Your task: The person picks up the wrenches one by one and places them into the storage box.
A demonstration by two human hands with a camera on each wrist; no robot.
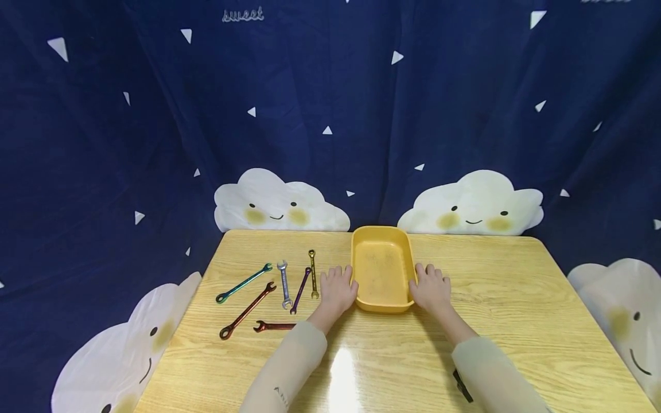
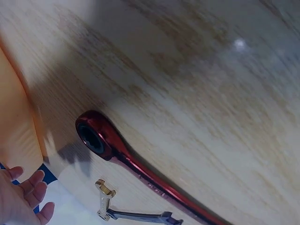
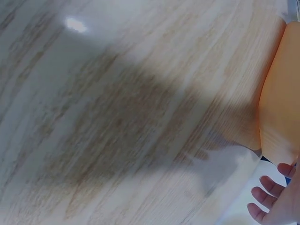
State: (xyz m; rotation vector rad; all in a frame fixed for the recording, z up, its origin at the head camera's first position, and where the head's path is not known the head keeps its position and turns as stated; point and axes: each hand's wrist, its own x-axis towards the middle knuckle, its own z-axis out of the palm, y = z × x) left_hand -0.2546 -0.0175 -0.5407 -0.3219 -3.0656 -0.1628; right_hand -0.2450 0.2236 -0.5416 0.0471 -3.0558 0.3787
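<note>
A yellow rectangular bin (image 1: 383, 307) sits on the table between both hands. At its left side is my left hand (image 1: 338, 292), thumb right at the rim and fingers pointing forward. My right hand (image 1: 432, 291) mirrors it along the right wall. Both wrist views show the fingers loosely spread beside the bin's outer wall. Several combination wrenches lie left of the left hand: teal (image 1: 244, 283), long red (image 1: 248, 311), silver (image 1: 284, 285), purple (image 1: 300, 290) and gold (image 1: 314, 275). Another red wrench (image 1: 273, 326) is partly hidden by the left forearm.
The wooden table (image 1: 496, 281) meets a dark blue curtain (image 1: 320, 80) with cloud prints at its back edge. A small black object (image 1: 462, 385) shows beside the right sleeve. Light glares off the tabletop near the front.
</note>
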